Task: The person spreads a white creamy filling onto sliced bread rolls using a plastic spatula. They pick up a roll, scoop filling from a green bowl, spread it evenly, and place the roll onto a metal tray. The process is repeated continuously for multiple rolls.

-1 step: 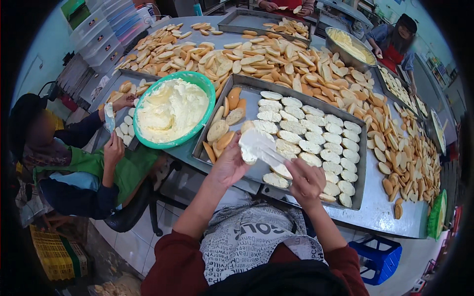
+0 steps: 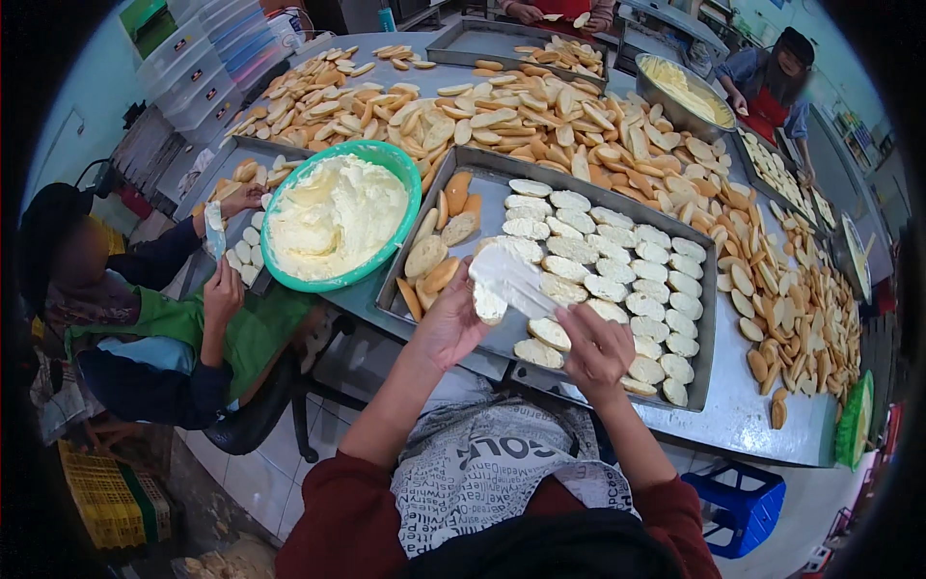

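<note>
My left hand (image 2: pixel 449 326) grips a small oval slice of bread (image 2: pixel 489 305) above the near-left side of a metal tray (image 2: pixel 711 328). My right hand (image 2: pixel 596 353) holds a spatula (image 2: pixel 529 289), its cream-smeared blade lying against the slice and hiding part of it. Rows of cream-topped bread slices (image 2: pixel 608 288) fill the middle and right of the tray. Several plain bread pieces (image 2: pixel 424 257) lie along its left end. To the left of the tray stands a green basin (image 2: pixel 416 198) full of pale cream (image 2: pixel 338 217).
A big heap of bread slices (image 2: pixel 502 121) spreads behind and right of the tray. Across the table are another tray (image 2: pixel 482 58) and a metal bowl of cream (image 2: pixel 675 114). A co-worker (image 2: pixel 164 318) sits at left; others work at the far side. A blue stool (image 2: pixel 738 507) stands lower right.
The spatula blade has shifted slightly to the right over the slice, and the slice has tilted a little in my left hand. The rest looks the same.
</note>
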The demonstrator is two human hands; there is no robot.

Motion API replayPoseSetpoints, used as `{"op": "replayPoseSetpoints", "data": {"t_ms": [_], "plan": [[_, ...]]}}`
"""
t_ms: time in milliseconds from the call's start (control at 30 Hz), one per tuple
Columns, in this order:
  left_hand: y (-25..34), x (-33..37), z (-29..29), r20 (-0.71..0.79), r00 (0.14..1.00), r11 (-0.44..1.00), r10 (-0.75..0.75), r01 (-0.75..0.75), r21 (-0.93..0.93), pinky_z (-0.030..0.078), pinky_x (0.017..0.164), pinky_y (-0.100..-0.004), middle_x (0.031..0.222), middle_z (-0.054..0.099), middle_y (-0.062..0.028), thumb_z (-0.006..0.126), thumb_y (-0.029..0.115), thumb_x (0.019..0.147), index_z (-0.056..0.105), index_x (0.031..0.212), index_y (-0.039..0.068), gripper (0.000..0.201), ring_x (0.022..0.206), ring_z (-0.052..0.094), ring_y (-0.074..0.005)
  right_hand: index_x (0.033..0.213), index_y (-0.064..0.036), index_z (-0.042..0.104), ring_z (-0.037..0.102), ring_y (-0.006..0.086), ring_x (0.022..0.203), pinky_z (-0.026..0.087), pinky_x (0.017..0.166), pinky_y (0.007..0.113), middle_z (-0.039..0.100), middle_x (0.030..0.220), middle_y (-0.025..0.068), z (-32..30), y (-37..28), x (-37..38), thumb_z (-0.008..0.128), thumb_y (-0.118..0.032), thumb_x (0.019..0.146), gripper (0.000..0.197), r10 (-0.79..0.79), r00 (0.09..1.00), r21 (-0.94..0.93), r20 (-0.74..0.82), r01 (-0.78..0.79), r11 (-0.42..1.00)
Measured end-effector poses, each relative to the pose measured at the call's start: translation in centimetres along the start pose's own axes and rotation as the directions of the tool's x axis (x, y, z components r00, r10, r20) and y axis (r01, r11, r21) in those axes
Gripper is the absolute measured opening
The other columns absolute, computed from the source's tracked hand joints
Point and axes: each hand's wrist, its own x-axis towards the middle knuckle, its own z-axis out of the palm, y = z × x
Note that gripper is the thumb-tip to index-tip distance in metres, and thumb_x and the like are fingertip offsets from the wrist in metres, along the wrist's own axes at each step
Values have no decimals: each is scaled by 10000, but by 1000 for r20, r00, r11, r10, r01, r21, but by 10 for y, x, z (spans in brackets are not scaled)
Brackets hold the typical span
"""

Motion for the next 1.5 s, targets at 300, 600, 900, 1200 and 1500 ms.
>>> {"op": "replayPoseSetpoints", "data": {"t_ms": [300,600,900,1200,1500], "plan": [[3,-1,-4,-15,998,998,-67,66,-20,501,920,-358,1281,509,-73,481,98,944,337,1392,173,477,1120,559,-205,1064,-141,713,553,152,614,360,535,297,675,951,24,21,7,18,587,42,528,580,25,993,41,-115,-21,999],[4,4,-6,0,1000,994,-8,8,110,508,905,-324,1231,515,-37,446,70,966,360,1284,152,340,1127,556,-179,1042,-141,720,542,153,561,346,501,299,679,914,49,15,8,20,583,60,540,558,128,981,18,-149,-127,992],[-2,1,4,11,1000,988,-24,22,155,503,898,-296,1270,491,-61,464,80,959,297,1354,110,430,1121,555,-155,1090,-166,703,555,151,617,369,540,298,673,969,22,30,2,2,591,60,532,612,145,987,-32,-70,-148,988],[2,-4,4,65,998,987,-24,13,160,517,887,-287,1154,540,-59,478,94,969,364,1242,87,297,1051,592,-160,1061,-149,712,580,176,638,390,553,302,677,948,38,34,-2,7,605,75,580,541,193,979,11,-69,-192,981],[5,9,-9,-26,982,924,185,-165,345,486,875,-272,1131,525,-38,472,105,977,389,1227,88,264,1025,551,-108,1011,-155,725,587,184,612,412,528,287,687,886,34,-24,-15,-15,633,72,574,501,220,969,158,109,-236,959]]}}
